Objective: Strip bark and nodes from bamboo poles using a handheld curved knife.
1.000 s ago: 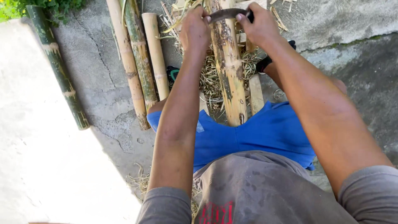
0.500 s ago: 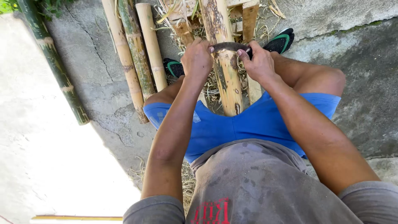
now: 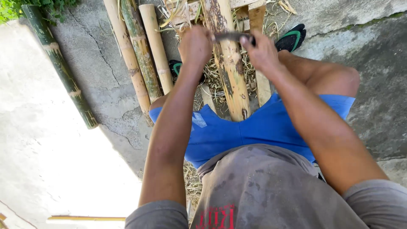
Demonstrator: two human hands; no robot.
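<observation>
A thick bamboo pole (image 3: 229, 72) runs from my lap away from me, its skin brown and partly scraped. Across it lies a dark curved blade (image 3: 229, 36). My left hand (image 3: 196, 46) grips one end of the blade on the left of the pole, and my right hand (image 3: 262, 51) grips the other end on the right. Both fists are closed around it. Pale shavings (image 3: 212, 76) lie under the pole, between my legs.
Three bamboo poles (image 3: 142, 51) lie side by side on the concrete to the left, and a green one (image 3: 59, 63) further left. A flat wooden slat (image 3: 259, 63) sits right of the pole. My sandalled feet (image 3: 292, 37) rest at the top.
Both hands have drawn the blade along the pole toward my body, then the view has shifted so that the hands sit higher in frame again.
</observation>
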